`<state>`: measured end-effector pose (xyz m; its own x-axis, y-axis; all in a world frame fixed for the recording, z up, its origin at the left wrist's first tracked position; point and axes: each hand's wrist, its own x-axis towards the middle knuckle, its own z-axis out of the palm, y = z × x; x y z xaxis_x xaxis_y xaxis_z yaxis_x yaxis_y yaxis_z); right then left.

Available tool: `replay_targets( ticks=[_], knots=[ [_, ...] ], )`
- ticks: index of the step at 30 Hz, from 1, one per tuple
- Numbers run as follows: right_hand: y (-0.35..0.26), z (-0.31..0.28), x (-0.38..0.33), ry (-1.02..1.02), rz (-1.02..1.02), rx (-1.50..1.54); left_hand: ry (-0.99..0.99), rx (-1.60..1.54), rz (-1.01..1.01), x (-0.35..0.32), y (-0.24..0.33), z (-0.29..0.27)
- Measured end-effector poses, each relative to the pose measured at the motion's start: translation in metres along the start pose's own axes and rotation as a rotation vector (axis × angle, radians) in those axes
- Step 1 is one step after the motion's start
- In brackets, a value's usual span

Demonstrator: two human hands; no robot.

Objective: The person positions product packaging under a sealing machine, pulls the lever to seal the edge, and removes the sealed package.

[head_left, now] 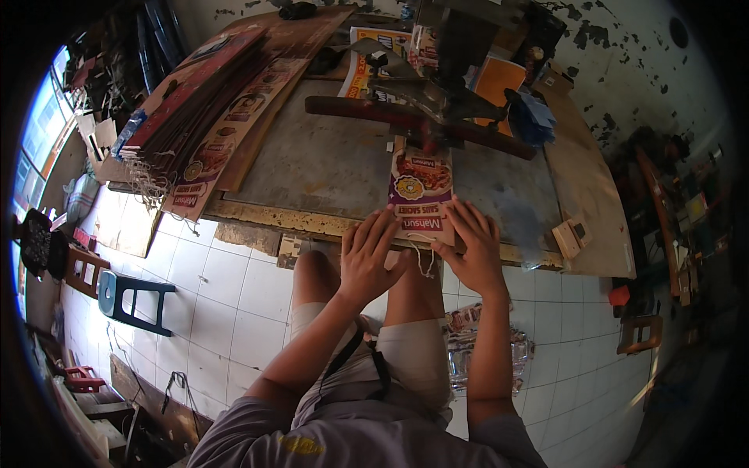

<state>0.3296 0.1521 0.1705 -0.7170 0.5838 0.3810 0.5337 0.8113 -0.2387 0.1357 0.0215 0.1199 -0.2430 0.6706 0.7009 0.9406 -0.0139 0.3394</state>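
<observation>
A printed strip (422,187) in red, purple and cream lies on the metal-topped table, its far end running under a dark press (441,117) with red-edged arms. A white string (422,257) hangs from its near end at the table edge. My left hand (368,256) rests along the left side of the strip, fingers stretched out and the thumb apart. On the other side, my right hand (473,248) lies with straight, spread fingertips at the strip's right edge. Neither hand is wrapped round anything; what lies under the fingertips is partly hidden.
Stacked printed strips with strings (222,140) lie on the table's left. Blue plastic (534,117) and a small wooden block (572,236) are at the right. A dark green stool (136,303) stands on the tiled floor; shiny printed packets (490,355) lie below my right arm.
</observation>
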Motion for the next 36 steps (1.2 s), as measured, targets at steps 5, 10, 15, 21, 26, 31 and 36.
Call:
replay_targets(
  ticks=[5, 10, 15, 21, 26, 31, 36],
  knots=[
    [0.0002, -0.0004, 0.0004, 0.002, -0.005, 0.001, 0.004, 0.006, 0.006, 0.0, -0.0005, 0.0014],
    [0.002, 0.0006, 0.0, 0.02, -0.013, 0.036, -0.004, 0.013, 0.009, 0.0002, -0.0009, 0.0012],
    [-0.0014, -0.001, 0.0017, 0.012, -0.008, 0.045, -0.006, 0.022, 0.001, 0.0003, -0.0006, 0.0003],
    [0.0026, -0.0014, 0.0004, 0.004, -0.008, 0.055, 0.002, 0.017, 0.008, 0.0004, 0.0014, 0.0032],
    [0.0041, -0.0001, 0.0016, -0.016, -0.009, 0.056, 0.03, 0.031, 0.018, 0.0013, 0.001, 0.0021],
    [0.0045, -0.0024, 0.0028, -0.03, -0.007, 0.069, 0.051, 0.023, 0.028, 0.0012, 0.0016, 0.0028],
    [0.0007, -0.0056, 0.0043, -0.023, -0.033, 0.048, 0.051, 0.018, 0.03, -0.0002, 0.0001, 0.0028]
  ],
)
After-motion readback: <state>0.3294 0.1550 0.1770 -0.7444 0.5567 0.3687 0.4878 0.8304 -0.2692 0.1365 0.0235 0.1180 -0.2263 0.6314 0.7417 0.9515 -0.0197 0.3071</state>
